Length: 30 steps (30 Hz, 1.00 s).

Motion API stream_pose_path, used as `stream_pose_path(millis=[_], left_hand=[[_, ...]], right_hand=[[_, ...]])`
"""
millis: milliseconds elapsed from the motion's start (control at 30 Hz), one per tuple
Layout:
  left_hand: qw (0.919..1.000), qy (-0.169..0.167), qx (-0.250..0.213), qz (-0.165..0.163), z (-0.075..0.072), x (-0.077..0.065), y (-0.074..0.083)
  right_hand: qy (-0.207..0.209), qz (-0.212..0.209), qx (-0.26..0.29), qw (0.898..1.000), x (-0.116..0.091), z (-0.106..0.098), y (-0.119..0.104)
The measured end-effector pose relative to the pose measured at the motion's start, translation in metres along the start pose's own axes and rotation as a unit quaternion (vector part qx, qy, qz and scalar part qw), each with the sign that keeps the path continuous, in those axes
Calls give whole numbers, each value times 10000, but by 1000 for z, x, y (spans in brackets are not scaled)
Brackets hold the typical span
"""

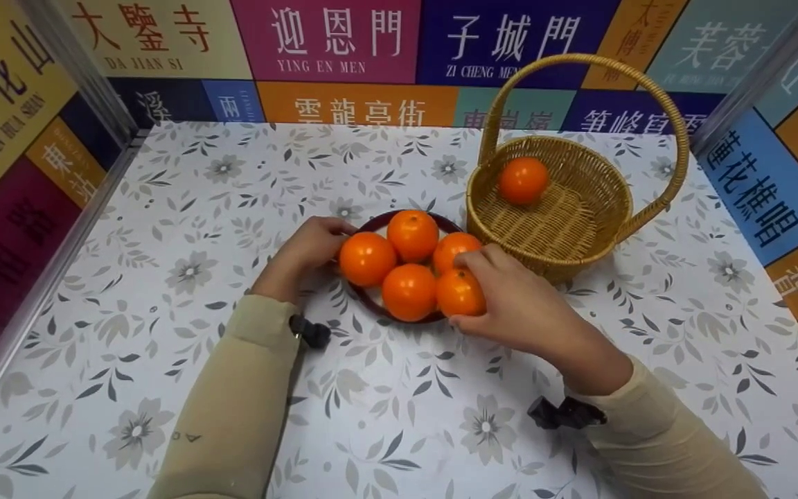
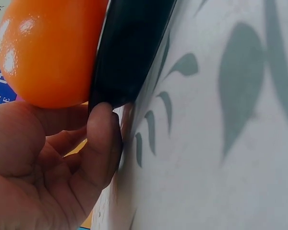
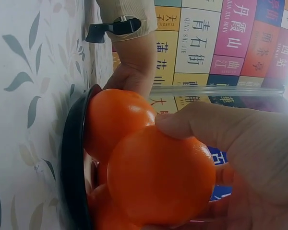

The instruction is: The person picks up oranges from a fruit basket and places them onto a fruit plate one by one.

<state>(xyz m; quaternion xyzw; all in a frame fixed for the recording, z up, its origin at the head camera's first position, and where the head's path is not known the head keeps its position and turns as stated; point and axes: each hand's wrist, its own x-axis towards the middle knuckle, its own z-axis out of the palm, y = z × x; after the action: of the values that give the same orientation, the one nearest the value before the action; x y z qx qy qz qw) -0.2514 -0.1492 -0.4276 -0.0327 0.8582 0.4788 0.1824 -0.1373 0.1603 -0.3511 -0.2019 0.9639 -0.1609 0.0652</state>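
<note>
Several oranges [image 1: 409,292] are grouped on a dark round plate [image 1: 370,223] in the middle of the table. With fingers and thumb at its left edge, my left hand [image 1: 314,242] pinches the plate; the left wrist view shows the thumb against the dark rim [image 2: 127,52]. My right hand [image 1: 520,305] grips the orange [image 1: 459,294] at the plate's right front. In the right wrist view, the thumb lies on top of this orange [image 3: 158,177], and its far fingers are partly hidden. Other oranges [image 3: 116,120] sit beside it.
A wicker basket [image 1: 558,232] with a tall arched handle [image 1: 679,138] stands just right of the plate, one orange [image 1: 524,181] inside. A floral cloth [image 1: 191,333] covers the table. Printed panels [image 1: 330,41] wall the back and sides.
</note>
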Motion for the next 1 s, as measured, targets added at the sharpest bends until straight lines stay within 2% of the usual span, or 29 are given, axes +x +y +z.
stream_pose_path(millis=[200,333,667,1000], left_hand=[[9988,-90,-479,-38,-1,0,-5],[9981,-132,-599,-72,-2,0,-4],[9938,-147,-1021,-422,-3,3,-6],[9951,-140,-875,-436,-4,2,-6]], right_hand=[[-44,-42,-62,10000,4,6,2],[-64,25,-39,10000,7,9,3],[69,19,20,10000,12,15,5],[112,96,114,9998,15,19,8]])
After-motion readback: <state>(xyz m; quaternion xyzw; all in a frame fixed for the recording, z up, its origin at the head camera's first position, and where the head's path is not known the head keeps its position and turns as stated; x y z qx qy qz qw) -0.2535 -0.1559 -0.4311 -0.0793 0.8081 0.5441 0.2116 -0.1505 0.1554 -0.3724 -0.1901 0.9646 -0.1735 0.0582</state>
